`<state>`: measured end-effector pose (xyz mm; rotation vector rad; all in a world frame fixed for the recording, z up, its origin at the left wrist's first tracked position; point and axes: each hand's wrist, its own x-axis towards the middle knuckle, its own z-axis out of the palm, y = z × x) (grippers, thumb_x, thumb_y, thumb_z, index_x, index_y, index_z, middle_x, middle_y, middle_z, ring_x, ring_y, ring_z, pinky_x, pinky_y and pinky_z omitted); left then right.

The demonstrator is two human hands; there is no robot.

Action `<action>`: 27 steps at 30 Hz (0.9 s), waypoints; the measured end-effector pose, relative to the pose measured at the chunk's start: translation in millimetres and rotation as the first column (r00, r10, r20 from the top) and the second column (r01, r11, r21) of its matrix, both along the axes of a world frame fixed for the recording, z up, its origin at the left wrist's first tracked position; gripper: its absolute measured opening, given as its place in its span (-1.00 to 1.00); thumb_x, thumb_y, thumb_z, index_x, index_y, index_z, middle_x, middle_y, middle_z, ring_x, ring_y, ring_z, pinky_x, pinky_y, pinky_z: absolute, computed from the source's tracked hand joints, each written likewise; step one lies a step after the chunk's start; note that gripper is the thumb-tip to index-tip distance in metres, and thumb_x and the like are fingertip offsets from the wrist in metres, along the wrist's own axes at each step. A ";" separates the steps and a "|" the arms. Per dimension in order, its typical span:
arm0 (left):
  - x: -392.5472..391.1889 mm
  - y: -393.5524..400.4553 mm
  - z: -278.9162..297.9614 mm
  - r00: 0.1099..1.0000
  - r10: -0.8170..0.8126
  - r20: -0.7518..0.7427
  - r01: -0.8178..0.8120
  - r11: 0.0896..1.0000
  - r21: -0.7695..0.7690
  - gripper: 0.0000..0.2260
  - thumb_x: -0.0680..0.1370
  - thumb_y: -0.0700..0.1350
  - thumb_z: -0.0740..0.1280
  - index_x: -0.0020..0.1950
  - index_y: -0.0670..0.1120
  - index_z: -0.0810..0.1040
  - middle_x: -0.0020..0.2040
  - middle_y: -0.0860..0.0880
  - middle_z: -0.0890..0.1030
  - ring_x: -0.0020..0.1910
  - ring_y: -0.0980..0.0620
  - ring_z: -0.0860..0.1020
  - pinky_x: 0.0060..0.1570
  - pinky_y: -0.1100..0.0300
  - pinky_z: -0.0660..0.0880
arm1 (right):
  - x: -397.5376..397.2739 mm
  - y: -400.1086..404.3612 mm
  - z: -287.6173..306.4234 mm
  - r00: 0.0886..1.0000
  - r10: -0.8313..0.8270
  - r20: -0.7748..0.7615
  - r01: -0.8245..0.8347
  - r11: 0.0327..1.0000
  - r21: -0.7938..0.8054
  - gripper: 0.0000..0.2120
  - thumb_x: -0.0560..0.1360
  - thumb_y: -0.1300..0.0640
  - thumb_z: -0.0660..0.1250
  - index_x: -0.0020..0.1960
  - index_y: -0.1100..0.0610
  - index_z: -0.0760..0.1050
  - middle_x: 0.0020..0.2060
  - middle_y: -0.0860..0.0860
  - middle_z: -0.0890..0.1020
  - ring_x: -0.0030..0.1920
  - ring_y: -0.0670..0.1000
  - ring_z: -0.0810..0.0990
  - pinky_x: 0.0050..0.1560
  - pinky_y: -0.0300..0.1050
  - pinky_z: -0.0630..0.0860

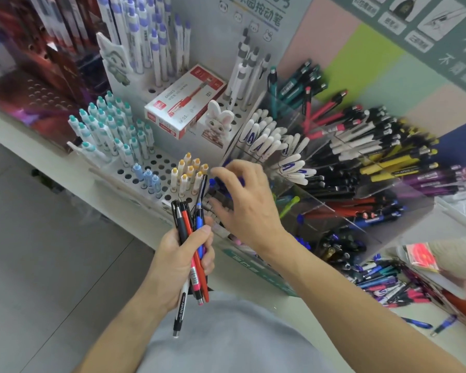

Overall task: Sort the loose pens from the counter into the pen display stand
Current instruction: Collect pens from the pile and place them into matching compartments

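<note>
pens (191, 249), roughly five, sit bunched in your left hand (182, 261), fingers curled tight round them. your right hand (244, 200) is at the clear acrylic pen display stand (334, 189), pinching what looks like one blue pen. loosen the bunch and it could fan out and drop; more loose pens (388, 281) wait on the counter (320, 308).

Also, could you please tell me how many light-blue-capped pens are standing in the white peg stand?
3: rear pen, middle pen, front pen, one diagonal row left of the yellow-capped pens; none seems hidden.
</note>
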<state>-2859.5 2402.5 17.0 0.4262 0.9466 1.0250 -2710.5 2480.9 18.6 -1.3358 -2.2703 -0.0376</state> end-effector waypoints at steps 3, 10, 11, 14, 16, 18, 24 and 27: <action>-1.0 -1.5 2.3 1.000 0.011 0.000 -0.011 1.000 -0.013 -0.91 0.62 -0.24 0.28 0.11 -0.20 0.50 -0.30 -0.08 0.41 -0.47 0.00 0.35 -0.47 0.18 0.33 | -5.0 18.3 2.3 0.995 0.041 0.094 -0.046 0.998 0.051 -0.81 0.54 0.18 0.42 0.13 0.20 0.60 -0.06 0.11 0.59 -0.04 0.15 0.51 -0.07 0.10 0.46; -1.8 -4.8 -2.0 0.999 0.031 0.009 -0.031 0.999 -0.031 -0.86 0.62 -0.27 0.24 0.16 -0.20 0.50 -0.30 -0.08 0.42 -0.47 0.00 0.34 -0.46 0.15 0.30 | 15.9 -14.8 4.0 0.962 -0.203 0.185 0.202 0.979 0.025 -0.62 0.44 0.21 0.41 0.25 0.20 0.55 0.16 0.19 0.50 0.16 0.19 0.42 0.11 0.07 0.35; -1.0 -5.0 -3.2 0.999 0.032 0.015 -0.031 0.999 -0.031 -0.86 0.62 -0.27 0.25 0.17 -0.20 0.50 -0.30 -0.08 0.42 -0.47 0.00 0.34 -0.46 0.16 0.30 | 19.9 -21.8 3.7 0.966 -0.192 0.174 0.198 0.980 -0.019 -0.61 0.45 0.21 0.42 0.27 0.21 0.53 0.14 0.19 0.49 0.12 0.18 0.45 0.07 0.06 0.40; 0.9 -4.2 -5.1 1.000 0.002 0.031 -0.002 1.000 -0.009 -0.81 0.57 -0.22 0.35 0.16 -0.20 0.50 -0.29 -0.08 0.44 -0.47 0.00 0.36 -0.47 0.17 0.33 | 27.2 -21.4 3.2 0.983 -0.135 0.126 0.155 0.974 -0.165 -0.66 0.49 0.26 0.44 0.25 0.25 0.52 0.04 0.17 0.51 -0.08 0.16 0.55 -0.14 0.09 0.58; 2.2 -2.8 -3.3 0.999 -0.018 0.041 0.018 1.000 0.001 -0.76 0.53 -0.20 0.39 0.17 -0.20 0.50 -0.29 -0.08 0.44 -0.47 0.01 0.36 -0.48 0.17 0.34 | 26.4 -12.2 4.4 0.986 -0.109 0.124 0.132 0.970 -0.203 -0.75 0.51 0.29 0.45 0.18 0.26 0.56 -0.02 0.16 0.53 -0.19 0.17 0.58 -0.26 0.12 0.60; 3.5 -1.1 -0.4 0.997 -0.039 0.063 0.038 0.999 0.014 -0.73 0.51 -0.18 0.40 0.18 -0.20 0.49 -0.28 -0.08 0.44 -0.47 0.01 0.36 -0.48 0.17 0.34 | 20.5 0.2 9.1 0.991 -0.113 0.070 0.125 0.973 -0.196 -0.77 0.53 0.31 0.43 0.18 0.27 0.58 -0.02 0.16 0.53 -0.24 0.18 0.58 -0.27 0.10 0.60; 9.0 -2.6 9.9 0.985 -0.092 0.145 0.085 0.995 0.054 -0.69 0.48 -0.14 0.38 0.19 -0.19 0.47 -0.26 -0.09 0.45 -0.44 0.00 0.40 -0.43 0.16 0.43 | 6.4 -0.2 26.8 0.984 -0.124 -0.127 0.109 0.986 -0.123 -0.74 0.55 0.38 0.34 0.23 0.27 0.53 0.07 0.14 0.50 -0.16 0.10 0.57 -0.23 0.01 0.60; 15.0 -4.5 11.5 0.978 -0.123 0.169 0.113 0.992 0.063 -0.78 0.48 -0.12 0.40 0.09 -0.16 0.53 -0.28 -0.10 0.47 -0.42 -0.03 0.43 -0.41 0.13 0.46 | 18.6 -31.7 39.6 0.922 -0.151 -0.356 0.081 0.976 -0.204 -0.84 0.58 0.33 0.34 0.14 0.22 0.58 -0.03 0.06 0.56 -0.14 -0.07 0.56 -0.16 -0.11 0.55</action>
